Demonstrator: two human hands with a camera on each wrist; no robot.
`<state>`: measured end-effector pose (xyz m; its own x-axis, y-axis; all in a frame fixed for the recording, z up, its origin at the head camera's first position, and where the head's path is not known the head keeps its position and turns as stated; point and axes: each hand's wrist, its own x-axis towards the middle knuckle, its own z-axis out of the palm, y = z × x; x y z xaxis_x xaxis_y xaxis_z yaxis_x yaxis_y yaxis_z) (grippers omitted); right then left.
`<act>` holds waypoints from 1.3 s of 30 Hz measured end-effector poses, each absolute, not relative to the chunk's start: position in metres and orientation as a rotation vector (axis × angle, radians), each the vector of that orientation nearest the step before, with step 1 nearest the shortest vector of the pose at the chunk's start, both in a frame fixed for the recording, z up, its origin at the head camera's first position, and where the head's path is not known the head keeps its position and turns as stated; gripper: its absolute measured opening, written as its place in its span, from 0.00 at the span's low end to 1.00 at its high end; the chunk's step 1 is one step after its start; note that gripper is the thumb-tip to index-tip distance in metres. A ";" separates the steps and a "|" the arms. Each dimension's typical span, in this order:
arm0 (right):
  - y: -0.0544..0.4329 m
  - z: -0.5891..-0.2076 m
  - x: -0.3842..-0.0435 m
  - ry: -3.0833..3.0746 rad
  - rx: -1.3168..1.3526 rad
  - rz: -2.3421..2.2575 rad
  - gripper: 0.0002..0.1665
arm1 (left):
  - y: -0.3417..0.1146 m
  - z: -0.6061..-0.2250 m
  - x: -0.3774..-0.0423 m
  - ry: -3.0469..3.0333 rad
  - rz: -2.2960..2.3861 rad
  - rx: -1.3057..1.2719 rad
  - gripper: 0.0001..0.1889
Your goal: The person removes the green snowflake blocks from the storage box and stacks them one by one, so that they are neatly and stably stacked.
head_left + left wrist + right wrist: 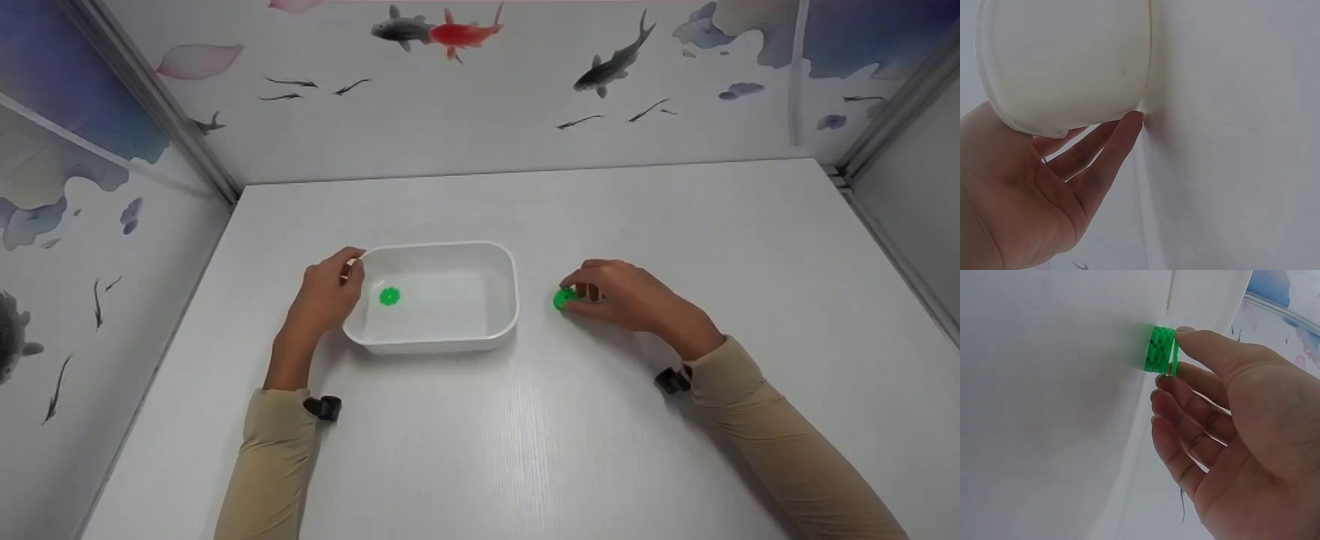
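In the head view, my left hand (326, 292) holds the left end of a white plastic tub (431, 346), with its fingers against the outer wall. The left wrist view shows that hand (1039, 197) with fingertips low on the tub (1072, 67), close to the table. One green notched plastic disc (389, 296) lies inside, near the tub's left end. Right of the tub, my right hand (626, 296) is over a short stack of green notched discs (559, 301). Its thumb and index finger pinch the top disc (1175, 363), which is tilted slightly off the stack (1157, 350).
The white table (480, 450) stretches around the tub on all sides. Behind it stands a white wall panel (495, 112) printed with fish and petals, with another printed panel (90, 247) at the left. Small black devices (324, 408) sit at both wrists.
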<state>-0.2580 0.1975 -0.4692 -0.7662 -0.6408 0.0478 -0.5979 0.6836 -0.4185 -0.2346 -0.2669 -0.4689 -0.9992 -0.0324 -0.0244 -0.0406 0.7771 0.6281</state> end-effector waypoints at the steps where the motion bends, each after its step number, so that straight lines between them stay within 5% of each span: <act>1: 0.197 -0.469 -0.258 2.787 -1.029 -0.639 0.15 | -0.267 -0.469 -0.235 2.950 1.045 -0.060 0.23; 15: 0.196 -0.468 -0.256 2.794 -0.954 -0.600 0.24 | -0.268 -0.469 -0.234 2.950 1.055 -0.040 0.22; 39: 0.195 -0.470 -0.257 2.782 -0.925 -0.592 0.25 | -0.268 -0.468 -0.235 2.934 1.064 -0.029 0.22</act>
<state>-0.2575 0.1947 -0.4699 -0.7984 -0.6019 -0.0176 -0.5426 0.7318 -0.4124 -0.2347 -0.2683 -0.4680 -0.9996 -0.0107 -0.0255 -0.0246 0.7676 0.6405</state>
